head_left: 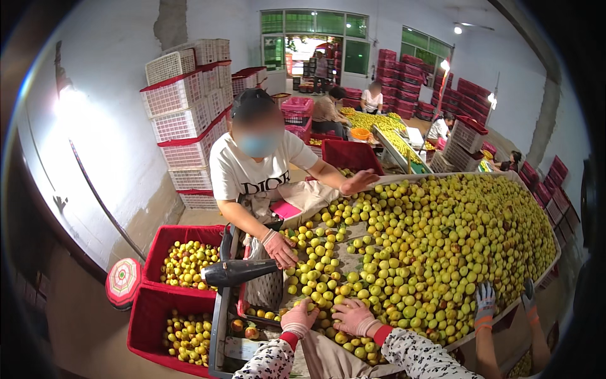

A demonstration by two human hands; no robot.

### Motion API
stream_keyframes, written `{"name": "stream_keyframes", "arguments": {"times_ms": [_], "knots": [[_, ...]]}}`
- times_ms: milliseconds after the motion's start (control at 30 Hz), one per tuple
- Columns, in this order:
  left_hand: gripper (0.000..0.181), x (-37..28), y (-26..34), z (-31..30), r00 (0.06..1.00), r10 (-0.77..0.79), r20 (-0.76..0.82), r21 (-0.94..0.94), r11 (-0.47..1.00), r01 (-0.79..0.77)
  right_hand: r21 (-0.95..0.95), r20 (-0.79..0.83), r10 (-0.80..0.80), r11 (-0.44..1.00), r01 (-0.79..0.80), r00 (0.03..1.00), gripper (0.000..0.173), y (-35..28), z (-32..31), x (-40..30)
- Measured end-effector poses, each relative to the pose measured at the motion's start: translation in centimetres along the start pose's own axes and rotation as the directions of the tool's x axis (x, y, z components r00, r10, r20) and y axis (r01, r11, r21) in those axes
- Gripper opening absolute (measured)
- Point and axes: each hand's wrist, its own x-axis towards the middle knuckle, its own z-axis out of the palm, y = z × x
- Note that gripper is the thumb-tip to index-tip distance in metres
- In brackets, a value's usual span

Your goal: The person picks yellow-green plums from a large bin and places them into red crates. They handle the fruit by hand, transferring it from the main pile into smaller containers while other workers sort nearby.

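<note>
My left hand (299,318), in a pink glove, lies over the near left edge of a layer of small yellow-green fruit (440,246), which look like fresh jujubes. Its fingers curl beside one fruit, and whether they grip it is hidden. Just to the right, my right hand (354,318), gloved alike, rests palm down on the fruit with fingers spread. Pale cloth (331,353) lines the sorting table beneath. Left of my hands, a few redder fruits (251,333) sit near the table's frame. A black hair dryer (241,272) lies beyond them.
Across from me, a masked person holds a gloved hand (280,248) over the fruit. Another person's grey-gloved hand (485,303) is at the right. Two red-lined crates (147,327) of fruit adjoin the table's left side. A round stool (123,280) and stacked white crates (182,118) stand beyond.
</note>
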Motion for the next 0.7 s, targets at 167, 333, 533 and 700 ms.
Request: {"name": "stream_keyframes", "arguments": {"times_ms": [167,333,533,700], "knots": [[0.049,-0.4,0.6,0.2,0.996,-0.012,-0.088,0.043,0.999,0.016,0.078,0.268,0.048,0.994,-0.072,0.962,0.044,4.5,-1.7,3.9],[0.051,-0.5,0.3,0.5,0.988,-0.060,-0.139,0.008,0.998,0.062,-0.082,0.288,0.077,0.995,-0.056,0.954,0.050,11.0,-3.2,7.1],[0.049,-0.2,1.1,0.9,0.972,-0.077,-0.221,-0.007,0.997,0.078,-0.099,0.028,0.260,0.961,-0.256,0.965,0.041,16.9,-4.1,8.3],[0.047,-0.5,0.1,1.6,0.943,-0.039,-0.331,-0.015,0.999,0.037,0.329,-0.002,-0.239,0.917,0.227,0.971,0.043,4.6,-2.7,7.5]]}}
